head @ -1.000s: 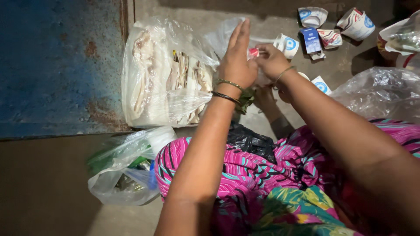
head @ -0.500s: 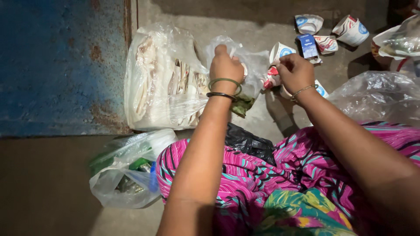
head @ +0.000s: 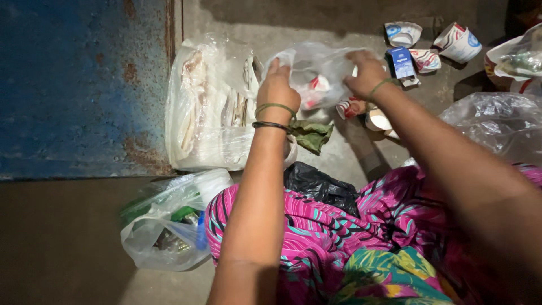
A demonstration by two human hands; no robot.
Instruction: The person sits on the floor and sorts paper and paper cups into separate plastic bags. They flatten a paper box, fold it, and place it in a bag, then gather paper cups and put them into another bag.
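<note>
My left hand [head: 276,87] and my right hand [head: 366,72] each grip one side of a small clear plastic bag [head: 316,70] and hold it up, stretched between them. A crushed red and white paper cup [head: 314,89] lies inside the bag. Green and dark bangles circle my left wrist. Under the bag, on the concrete floor, lie a dark green leaf [head: 312,134] and more crushed paper cups [head: 361,111].
A large clear bag of flattened pale paper [head: 209,113] lies left of my hands, next to a rusty blue metal panel [head: 79,85]. Several crushed cups and a blue carton [head: 420,42] lie far right. Other clear bags [head: 169,220] [head: 491,121] and a black bag [head: 319,183] sit near my lap.
Both hands have lifted and spread apart, stretching the small bag wide. The red and white cup that my right hand held now lies inside the bag.
</note>
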